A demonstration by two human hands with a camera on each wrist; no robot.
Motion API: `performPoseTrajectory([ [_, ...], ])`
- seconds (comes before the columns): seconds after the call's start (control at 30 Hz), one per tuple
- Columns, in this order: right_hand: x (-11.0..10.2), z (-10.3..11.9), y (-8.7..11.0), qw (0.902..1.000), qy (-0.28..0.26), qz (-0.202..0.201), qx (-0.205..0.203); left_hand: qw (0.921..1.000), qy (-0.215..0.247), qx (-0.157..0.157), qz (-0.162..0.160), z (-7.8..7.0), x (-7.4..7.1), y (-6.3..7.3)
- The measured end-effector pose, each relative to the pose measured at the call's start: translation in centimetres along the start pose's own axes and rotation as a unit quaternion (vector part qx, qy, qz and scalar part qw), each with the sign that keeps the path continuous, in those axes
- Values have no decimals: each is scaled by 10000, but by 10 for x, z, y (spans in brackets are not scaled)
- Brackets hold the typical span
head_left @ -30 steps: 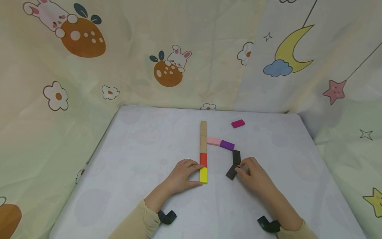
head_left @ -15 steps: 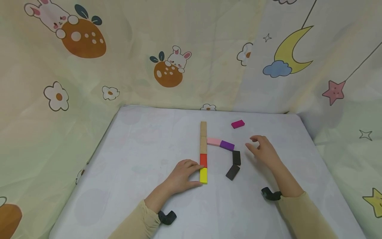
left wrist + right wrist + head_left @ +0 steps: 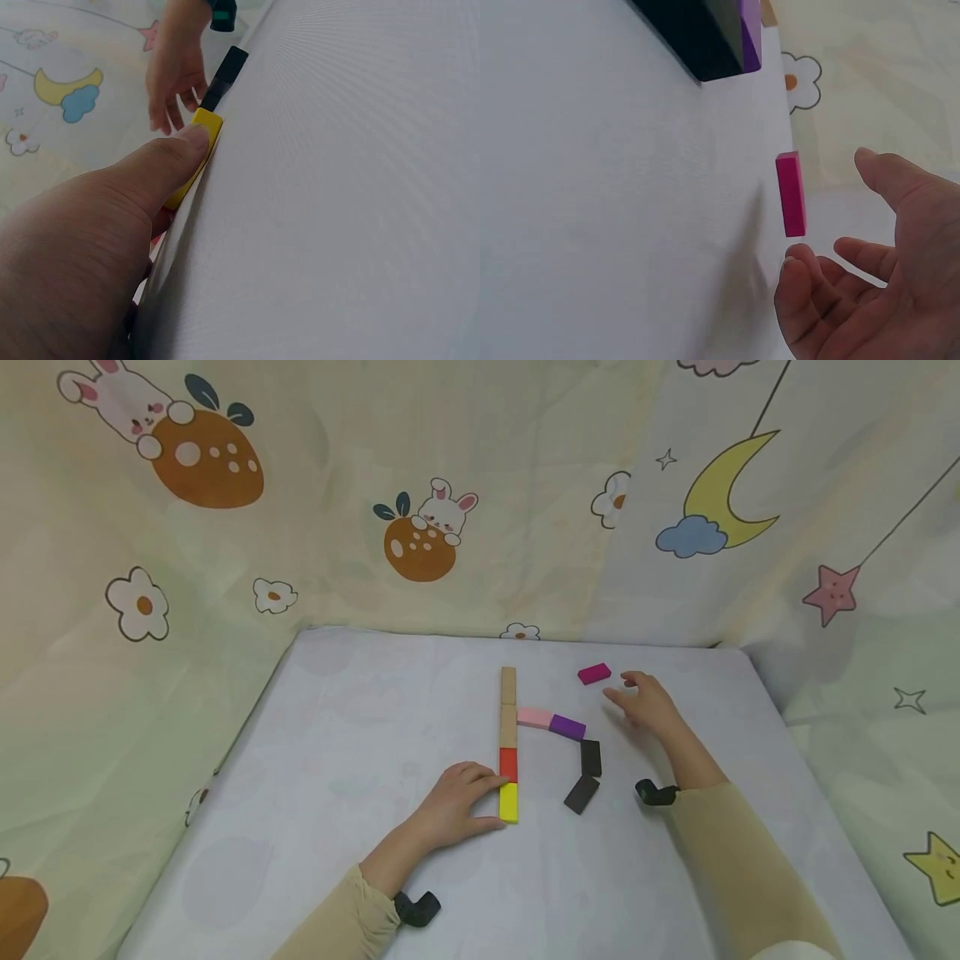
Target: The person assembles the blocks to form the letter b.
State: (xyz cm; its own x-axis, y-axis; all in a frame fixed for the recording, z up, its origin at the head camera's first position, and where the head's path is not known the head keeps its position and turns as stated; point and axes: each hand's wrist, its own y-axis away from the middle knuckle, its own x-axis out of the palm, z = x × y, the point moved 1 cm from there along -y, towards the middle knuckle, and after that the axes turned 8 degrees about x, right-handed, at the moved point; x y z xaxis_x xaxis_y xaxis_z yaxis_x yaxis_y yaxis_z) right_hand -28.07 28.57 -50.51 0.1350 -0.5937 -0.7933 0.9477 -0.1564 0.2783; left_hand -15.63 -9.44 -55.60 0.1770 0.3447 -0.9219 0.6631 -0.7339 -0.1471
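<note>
A column of wooden blocks stands mid-table in the head view: two plain blocks (image 3: 508,707), a red block (image 3: 508,764) and a yellow block (image 3: 508,803). My left hand (image 3: 457,806) pinches the yellow block, thumb on its near end and a finger at its seam with the red one. My right hand (image 3: 648,703) is held just right of a loose magenta block (image 3: 594,674), thumb and fingers apart with nothing between them. The right wrist view shows that magenta block (image 3: 791,195) beyond the fingertips.
From the column a pink block (image 3: 534,717) and a purple block (image 3: 567,727) lead rightward to two black blocks (image 3: 591,758), the lower one slanted. A printed curtain (image 3: 525,485) hangs behind the white table (image 3: 337,710). Black wrist devices (image 3: 417,909) sit at both cuffs.
My right hand has let go of the lower black block and moved up and away to beside the magenta block. The left hand keeps its place on the yellow block.
</note>
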Motion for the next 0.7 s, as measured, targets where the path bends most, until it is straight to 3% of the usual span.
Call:
performPoseTrajectory([
  [0.3, 0, 11, -28, 9996, 6, 282, 77, 10000, -33, 4, -4, 1, 0, 1],
  [0.7, 12, 24, -46, 9995, 151, 52, 267, 10000, -16, 10, -11, 1, 1, 0],
])
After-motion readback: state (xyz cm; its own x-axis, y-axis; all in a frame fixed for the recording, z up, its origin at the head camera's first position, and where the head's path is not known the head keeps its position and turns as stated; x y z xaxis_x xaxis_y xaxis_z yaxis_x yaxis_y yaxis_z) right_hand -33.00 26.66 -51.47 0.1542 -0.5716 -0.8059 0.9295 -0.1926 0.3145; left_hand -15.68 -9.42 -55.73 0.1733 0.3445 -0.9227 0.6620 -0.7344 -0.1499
